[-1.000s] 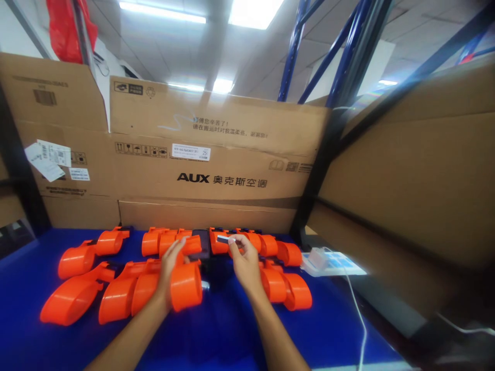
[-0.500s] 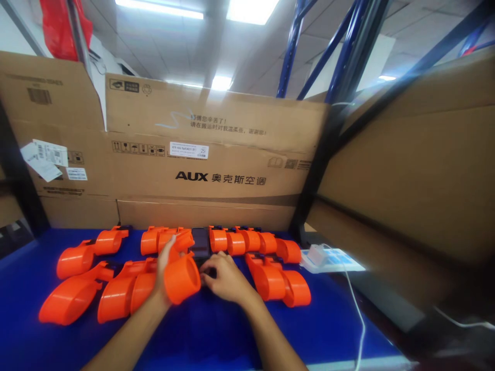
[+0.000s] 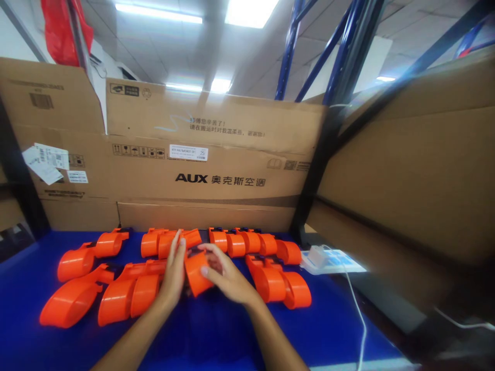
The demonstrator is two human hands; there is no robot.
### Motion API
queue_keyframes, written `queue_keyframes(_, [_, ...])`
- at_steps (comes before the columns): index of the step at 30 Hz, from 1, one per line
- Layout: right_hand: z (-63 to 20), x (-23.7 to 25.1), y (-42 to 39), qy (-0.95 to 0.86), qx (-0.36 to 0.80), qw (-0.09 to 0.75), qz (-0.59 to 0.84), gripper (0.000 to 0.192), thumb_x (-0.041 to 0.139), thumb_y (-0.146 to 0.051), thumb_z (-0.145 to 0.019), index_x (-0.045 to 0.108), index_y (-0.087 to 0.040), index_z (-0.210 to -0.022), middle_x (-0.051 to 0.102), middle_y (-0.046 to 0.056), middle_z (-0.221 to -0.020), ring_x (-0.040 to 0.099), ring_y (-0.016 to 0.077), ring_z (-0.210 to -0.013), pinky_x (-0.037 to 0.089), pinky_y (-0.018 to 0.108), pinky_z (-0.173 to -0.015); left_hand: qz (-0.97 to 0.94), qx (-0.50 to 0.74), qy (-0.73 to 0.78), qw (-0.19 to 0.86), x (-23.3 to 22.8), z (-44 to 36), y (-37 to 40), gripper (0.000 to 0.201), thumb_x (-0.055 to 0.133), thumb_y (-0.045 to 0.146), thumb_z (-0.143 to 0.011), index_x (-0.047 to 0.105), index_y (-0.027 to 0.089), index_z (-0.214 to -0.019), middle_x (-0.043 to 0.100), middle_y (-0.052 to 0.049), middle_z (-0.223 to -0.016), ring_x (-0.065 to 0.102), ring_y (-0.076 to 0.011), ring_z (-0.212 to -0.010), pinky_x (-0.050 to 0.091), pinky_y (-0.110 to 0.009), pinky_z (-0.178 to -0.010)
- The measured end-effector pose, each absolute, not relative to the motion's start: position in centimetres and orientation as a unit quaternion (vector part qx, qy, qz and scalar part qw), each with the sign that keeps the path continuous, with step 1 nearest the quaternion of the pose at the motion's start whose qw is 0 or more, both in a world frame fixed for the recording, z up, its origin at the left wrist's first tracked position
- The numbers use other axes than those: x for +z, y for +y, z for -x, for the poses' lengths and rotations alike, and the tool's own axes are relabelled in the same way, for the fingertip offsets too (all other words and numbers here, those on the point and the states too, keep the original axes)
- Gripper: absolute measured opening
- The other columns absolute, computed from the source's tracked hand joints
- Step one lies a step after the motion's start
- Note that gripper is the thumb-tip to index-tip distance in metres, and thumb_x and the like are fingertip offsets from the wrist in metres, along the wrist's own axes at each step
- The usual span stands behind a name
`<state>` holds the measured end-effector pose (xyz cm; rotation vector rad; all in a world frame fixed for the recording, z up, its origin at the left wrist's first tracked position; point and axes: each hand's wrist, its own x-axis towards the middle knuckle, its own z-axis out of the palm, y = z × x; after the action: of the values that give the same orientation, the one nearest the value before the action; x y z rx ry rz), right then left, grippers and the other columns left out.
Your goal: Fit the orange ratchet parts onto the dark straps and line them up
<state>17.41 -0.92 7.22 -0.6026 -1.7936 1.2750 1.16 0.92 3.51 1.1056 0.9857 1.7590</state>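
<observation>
Right hand (image 3: 228, 281) onto cup (image 3: 196, 272), fingers (image 3: 217, 253) partly hidden

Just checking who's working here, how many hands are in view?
2: the left hand at the left side of an orange piece, the right hand grasping its right side.

My counter (image 3: 201, 342) is blue. Open-ended orange pieces (image 3: 75, 264) lie on it in rough rows to my left and right, several touching their neighbours. Between the back groups I see part of a dark object (image 3: 203, 236), mostly hidden.
</observation>
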Motion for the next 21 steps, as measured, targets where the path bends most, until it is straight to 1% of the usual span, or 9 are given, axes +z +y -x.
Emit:
queue_keyframes(1, [-17.4,7.1,-0.7,-0.701,0.504,0.438,0.252,0.047,0.065,-0.043,-0.090,0.047,-0.026,-0.130,0.063,0.005,-0.108,0.062,0.0192,-0.093,0.049,0.034,-0.085,-0.492,0.686,0.402,0.355,3.7,-1.2,0.5,0.054,0.045,0.057,-0.094,0.043,0.036,-0.144,0.037,-0.003,-0.157,0.031,-0.0261,-0.145,0.033,-0.045,-0.114])
queue_keyframes(3, [-17.5,7.1,-0.4,-0.681,0.486,0.472,0.278,0.042,0.059,-0.045,-0.093,0.047,-0.026,-0.129,0.063,0.004,-0.104,0.062,0.0188,-0.090,0.050,0.033,-0.083,-0.609,0.635,0.415,0.230,4.2,-1.2,-0.4,0.060,0.050,0.054,-0.092,0.038,0.036,-0.148,0.030,-0.003,-0.159,0.021,-0.0274,-0.148,0.025,-0.050,-0.118])
queue_keyframes(4, [-17.5,7.1,-0.3,-0.678,0.473,0.482,0.289,0.041,0.058,-0.046,-0.093,0.048,-0.026,-0.128,0.063,0.004,-0.103,0.061,0.0190,-0.090,0.049,0.033,-0.082,-0.667,0.596,0.412,0.173,4.6,-1.2,-1.0,0.066,0.057,0.053,-0.089,0.037,0.034,-0.148,0.032,-0.005,-0.158,0.022,-0.0296,-0.148,0.024,-0.053,-0.118])
queue_keyframes(6, [-17.7,7.2,-0.2,-0.684,0.448,0.492,0.299,0.041,0.057,-0.049,-0.094,0.050,-0.026,-0.128,0.063,0.004,-0.103,0.060,0.0202,-0.094,0.049,0.032,-0.084,-0.749,0.519,0.403,0.083,5.4,-0.8,-1.9,0.074,0.070,0.048,-0.080,0.041,0.032,-0.146,0.043,-0.009,-0.150,0.034,-0.0333,-0.141,0.029,-0.056,-0.115])
queue_keyframes(8, [-17.7,7.3,-0.2,-0.696,0.433,0.489,0.297,0.042,0.055,-0.051,-0.094,0.052,-0.025,-0.127,0.063,0.004,-0.103,0.060,0.0214,-0.098,0.048,0.033,-0.086,-0.786,0.464,0.408,0.021,6.3,0.0,-2.7,0.073,0.075,0.046,-0.076,0.046,0.032,-0.141,0.053,-0.010,-0.139,0.046,-0.0338,-0.131,0.037,-0.055,-0.109])
queue_keyframes(11, [-17.7,7.0,-0.1,-0.712,0.424,0.471,0.301,0.043,0.050,-0.053,-0.096,0.054,-0.025,-0.128,0.065,0.005,-0.101,0.060,0.0206,-0.093,0.049,0.032,-0.082,-0.818,0.406,0.406,-0.040,7.6,2.2,-3.3,0.071,0.075,0.047,-0.076,0.047,0.032,-0.140,0.059,-0.009,-0.130,0.056,-0.0326,-0.119,0.044,-0.053,-0.102])
queue_keyframes(15, [-17.8,6.2,0.9,-0.693,0.418,0.489,0.325,0.049,0.040,-0.059,-0.097,0.057,-0.023,-0.125,0.067,0.007,-0.101,0.055,0.0152,-0.067,0.045,0.027,-0.058,-0.828,0.366,0.412,-0.107,9.7,7.2,-2.9,0.069,0.068,0.050,-0.082,0.044,0.031,-0.143,0.061,-0.009,-0.129,0.058,-0.0313,-0.117,0.047,-0.049,-0.099])
queue_keyframes(19, [-17.9,5.9,1.7,-0.656,0.421,0.527,0.339,0.054,0.037,-0.061,-0.097,0.061,-0.019,-0.120,0.068,0.008,-0.093,0.050,0.0138,-0.059,0.036,0.024,-0.046,-0.802,0.353,0.453,-0.165,12.4,14.4,-1.0,0.068,0.063,0.053,-0.084,0.042,0.030,-0.145,0.057,-0.009,-0.137,0.054,-0.0322,-0.124,0.042,-0.048,-0.104])
queue_keyframes(21, [-17.8,5.8,1.8,-0.650,0.424,0.532,0.340,0.054,0.038,-0.061,-0.096,0.062,-0.018,-0.118,0.068,0.008,-0.090,0.050,0.0136,-0.058,0.034,0.023,-0.045,-0.805,0.300,0.490,-0.150,13.2,18.1,0.3,0.070,0.060,0.057,-0.084,0.043,0.030,-0.145,0.053,-0.007,-0.143,0.052,-0.0323,-0.127,0.039,-0.045,-0.108])
